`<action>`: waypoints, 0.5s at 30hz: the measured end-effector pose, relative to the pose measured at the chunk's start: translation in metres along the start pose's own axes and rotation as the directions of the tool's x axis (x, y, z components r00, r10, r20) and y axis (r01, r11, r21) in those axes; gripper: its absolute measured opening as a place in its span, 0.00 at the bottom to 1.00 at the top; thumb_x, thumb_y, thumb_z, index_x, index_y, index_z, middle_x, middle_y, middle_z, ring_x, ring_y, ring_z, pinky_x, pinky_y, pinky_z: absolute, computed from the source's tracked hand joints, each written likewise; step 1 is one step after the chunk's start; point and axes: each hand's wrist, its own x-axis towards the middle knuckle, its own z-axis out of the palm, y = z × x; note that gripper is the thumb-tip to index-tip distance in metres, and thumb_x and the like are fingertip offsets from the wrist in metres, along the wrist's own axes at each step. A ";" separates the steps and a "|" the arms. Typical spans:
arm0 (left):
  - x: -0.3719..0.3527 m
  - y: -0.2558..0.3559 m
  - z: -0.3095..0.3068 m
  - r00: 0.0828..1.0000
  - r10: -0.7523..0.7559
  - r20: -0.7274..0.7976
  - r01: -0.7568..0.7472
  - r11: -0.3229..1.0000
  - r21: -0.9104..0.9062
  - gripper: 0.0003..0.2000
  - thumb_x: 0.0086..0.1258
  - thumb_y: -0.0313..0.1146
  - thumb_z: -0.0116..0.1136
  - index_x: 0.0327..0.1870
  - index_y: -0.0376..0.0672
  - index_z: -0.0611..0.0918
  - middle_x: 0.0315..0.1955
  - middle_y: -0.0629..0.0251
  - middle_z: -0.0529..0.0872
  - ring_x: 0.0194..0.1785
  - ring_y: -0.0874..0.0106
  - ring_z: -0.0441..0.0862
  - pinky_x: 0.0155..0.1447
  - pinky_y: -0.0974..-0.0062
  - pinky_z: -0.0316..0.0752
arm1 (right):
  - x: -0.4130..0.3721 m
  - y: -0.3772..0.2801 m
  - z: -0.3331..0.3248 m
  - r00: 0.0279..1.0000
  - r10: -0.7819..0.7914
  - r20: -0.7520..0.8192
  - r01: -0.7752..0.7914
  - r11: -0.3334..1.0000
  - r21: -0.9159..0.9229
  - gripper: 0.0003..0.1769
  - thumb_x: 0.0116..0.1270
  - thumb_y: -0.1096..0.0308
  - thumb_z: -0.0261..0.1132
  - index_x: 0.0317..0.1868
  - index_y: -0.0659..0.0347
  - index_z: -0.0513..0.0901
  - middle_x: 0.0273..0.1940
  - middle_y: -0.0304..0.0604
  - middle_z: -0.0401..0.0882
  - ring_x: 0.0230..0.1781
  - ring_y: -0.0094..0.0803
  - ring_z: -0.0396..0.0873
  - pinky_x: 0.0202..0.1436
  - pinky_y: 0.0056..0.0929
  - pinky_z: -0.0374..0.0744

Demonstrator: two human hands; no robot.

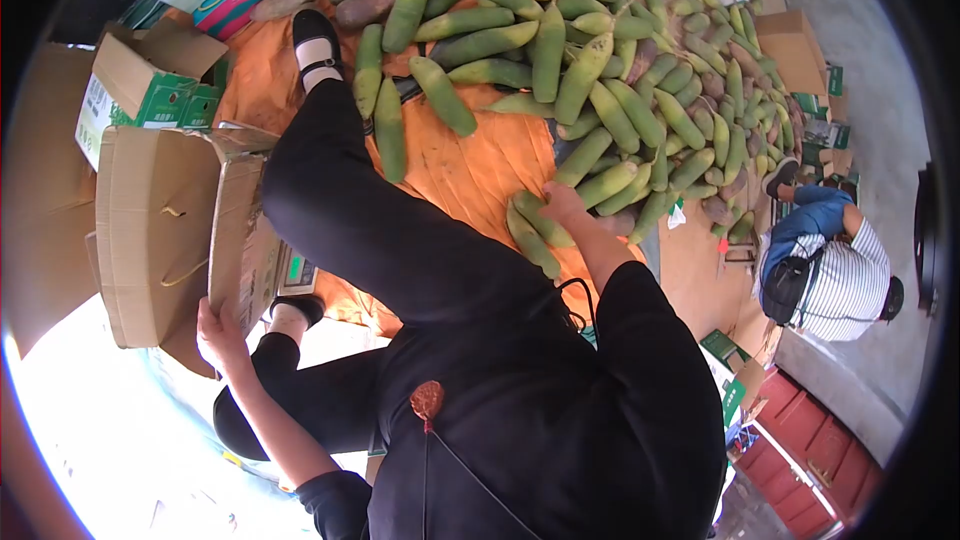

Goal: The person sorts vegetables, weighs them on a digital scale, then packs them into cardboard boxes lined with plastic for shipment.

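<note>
On the left, my left hand (222, 335) is closed on the edge of an open cardboard box (160, 230) with string handles. A scale (294, 268) with a green display shows beside the box, partly hidden by it. My right hand (565, 203) reaches down to a green radish (543, 223) at the near edge of the pile, its fingers curled at the top end. Another green radish (531, 243) lies alongside on the orange cloth (470, 165). Some of the right fingers are hidden behind the hand.
A large pile of green radishes (600, 115) spreads from the top centre to the right. Purplish radishes (365, 8) lie at the top. Other cartons (150, 90) stand at upper left. At right, a person in a striped shirt (845, 285) bends near more boxes.
</note>
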 end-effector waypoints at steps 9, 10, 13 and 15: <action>-0.004 0.021 -0.005 0.996 -0.047 -0.071 0.052 0.995 0.083 0.06 0.62 0.30 0.56 0.39 0.42 0.78 0.35 0.56 0.82 0.39 0.54 0.81 0.42 0.62 0.75 | 0.033 -0.027 0.040 0.980 -0.199 0.024 0.199 0.946 -0.255 0.27 0.49 0.68 0.67 0.54 0.54 0.74 0.50 0.52 0.74 0.54 0.48 0.73 0.58 0.42 0.74; -0.003 0.030 -0.011 0.996 -0.075 -0.044 0.079 0.993 0.091 0.06 0.61 0.29 0.57 0.38 0.42 0.78 0.35 0.56 0.82 0.39 0.54 0.81 0.42 0.62 0.75 | 0.030 -0.031 0.039 0.985 -0.174 0.000 0.167 0.946 -0.277 0.25 0.50 0.69 0.66 0.51 0.54 0.75 0.50 0.52 0.74 0.54 0.48 0.73 0.58 0.42 0.74; -0.002 0.039 -0.017 0.990 -0.138 0.019 0.136 0.989 0.058 0.06 0.60 0.27 0.57 0.37 0.42 0.77 0.35 0.58 0.82 0.40 0.54 0.81 0.42 0.63 0.75 | 0.015 -0.038 0.032 0.985 -0.163 -0.047 0.141 0.941 -0.309 0.20 0.50 0.71 0.66 0.46 0.55 0.77 0.49 0.52 0.72 0.54 0.50 0.73 0.56 0.42 0.75; -0.002 0.042 -0.019 0.989 -0.146 0.030 0.143 0.987 0.071 0.05 0.60 0.27 0.58 0.37 0.43 0.78 0.35 0.59 0.82 0.41 0.55 0.80 0.43 0.62 0.75 | 0.005 -0.042 0.020 0.987 -0.160 -0.001 0.152 0.940 -0.306 0.20 0.49 0.70 0.67 0.46 0.55 0.77 0.48 0.51 0.74 0.52 0.48 0.74 0.56 0.42 0.75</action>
